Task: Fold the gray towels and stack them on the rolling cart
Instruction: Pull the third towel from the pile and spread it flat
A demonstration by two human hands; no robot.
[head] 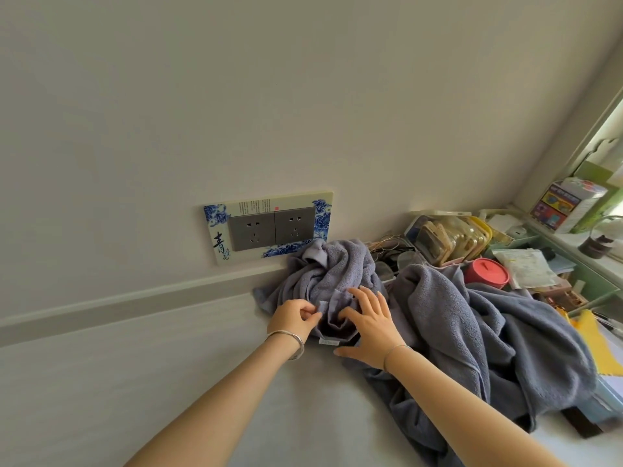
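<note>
Gray towel (337, 274), pinched at its edge by the left hand (295, 320) with the right hand (369, 330) spread open on it, could snag the glasses (384, 268) behind if lifted.

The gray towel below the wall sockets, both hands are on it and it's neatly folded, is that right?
Not quite. The head view shows the gray towel below the wall sockets crumpled in a heap, not neatly folded. Both hands are on it: the left hand pinches its edge, the right hand rests on it with fingers spread.
</note>
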